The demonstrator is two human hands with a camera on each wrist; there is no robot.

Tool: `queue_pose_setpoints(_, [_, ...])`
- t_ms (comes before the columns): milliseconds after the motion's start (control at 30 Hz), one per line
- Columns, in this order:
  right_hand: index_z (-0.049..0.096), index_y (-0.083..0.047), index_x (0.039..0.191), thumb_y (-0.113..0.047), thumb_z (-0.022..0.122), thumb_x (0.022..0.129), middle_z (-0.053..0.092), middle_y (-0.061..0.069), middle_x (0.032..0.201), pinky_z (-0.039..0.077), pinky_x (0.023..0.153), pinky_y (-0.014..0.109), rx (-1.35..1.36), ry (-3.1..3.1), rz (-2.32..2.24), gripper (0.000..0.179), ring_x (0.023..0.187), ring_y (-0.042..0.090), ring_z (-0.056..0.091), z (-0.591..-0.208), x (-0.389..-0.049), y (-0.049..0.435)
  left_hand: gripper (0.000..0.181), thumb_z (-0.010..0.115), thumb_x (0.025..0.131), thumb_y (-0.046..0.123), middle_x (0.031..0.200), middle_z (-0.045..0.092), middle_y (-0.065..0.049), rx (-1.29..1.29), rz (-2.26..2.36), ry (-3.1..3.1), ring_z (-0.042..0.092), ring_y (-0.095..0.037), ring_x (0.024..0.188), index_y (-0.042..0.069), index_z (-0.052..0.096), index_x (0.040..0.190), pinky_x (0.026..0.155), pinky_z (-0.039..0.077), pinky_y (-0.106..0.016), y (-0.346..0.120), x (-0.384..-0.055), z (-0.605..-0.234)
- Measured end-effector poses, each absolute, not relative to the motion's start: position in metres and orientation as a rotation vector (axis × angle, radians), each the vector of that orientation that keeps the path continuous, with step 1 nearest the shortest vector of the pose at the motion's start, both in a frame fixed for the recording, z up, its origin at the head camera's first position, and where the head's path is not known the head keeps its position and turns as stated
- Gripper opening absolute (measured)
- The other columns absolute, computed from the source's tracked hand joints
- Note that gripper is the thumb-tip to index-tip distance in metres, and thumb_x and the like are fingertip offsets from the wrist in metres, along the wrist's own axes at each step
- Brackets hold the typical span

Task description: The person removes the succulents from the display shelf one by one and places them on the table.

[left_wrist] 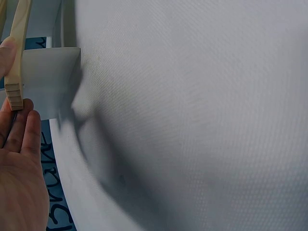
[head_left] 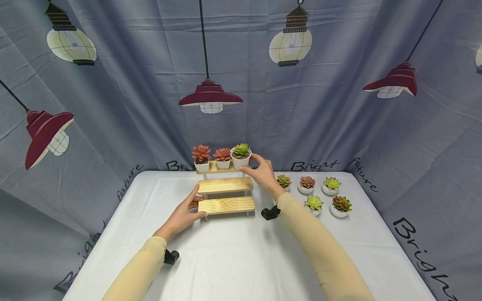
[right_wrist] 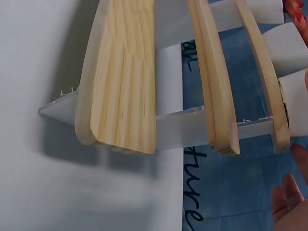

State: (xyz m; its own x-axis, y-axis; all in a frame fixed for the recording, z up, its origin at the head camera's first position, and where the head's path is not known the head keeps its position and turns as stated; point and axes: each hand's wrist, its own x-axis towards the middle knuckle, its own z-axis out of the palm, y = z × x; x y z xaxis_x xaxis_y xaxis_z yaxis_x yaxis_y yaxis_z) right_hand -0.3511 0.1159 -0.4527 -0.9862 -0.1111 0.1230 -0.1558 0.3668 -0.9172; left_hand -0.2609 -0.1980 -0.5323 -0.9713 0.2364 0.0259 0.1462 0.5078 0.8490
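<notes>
A three-step display stand with pale wooden boards and white side supports stands at the back of the table. My left hand grips the left end of its lowest board, thumb on one face and fingers round the other. At the right end of the top board, my right hand pinches a white pot holding a green succulent. The pot's base is right at the board. Beside it on the same board are two potted red succulents, a smaller one and a taller one.
Several more potted succulents stand to the right on the white-covered table, among them a reddish one and a dark green one. My right forearm passes close beside them. A blue-grey curtain hangs behind the table.
</notes>
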Motion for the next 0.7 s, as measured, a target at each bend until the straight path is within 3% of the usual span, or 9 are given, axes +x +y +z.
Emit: queue_pose_setpoints(700, [0.050, -0.016, 0.151, -0.041, 0.083, 0.087, 0.051, 0.008, 0.145, 0.037, 0.111, 0.058, 0.217, -2.563, 1.710, 0.076, 0.137, 0.027, 0.032, -0.451, -0.355, 0.103, 0.110, 0.084, 0.088, 0.028, 0.142, 0.056, -0.011, 0.354, 1.481, 2.642, 0.052, -0.036, 0.133, 0.036, 0.007, 0.166, 0.115, 0.040, -0.052, -0.198, -0.261, -0.532])
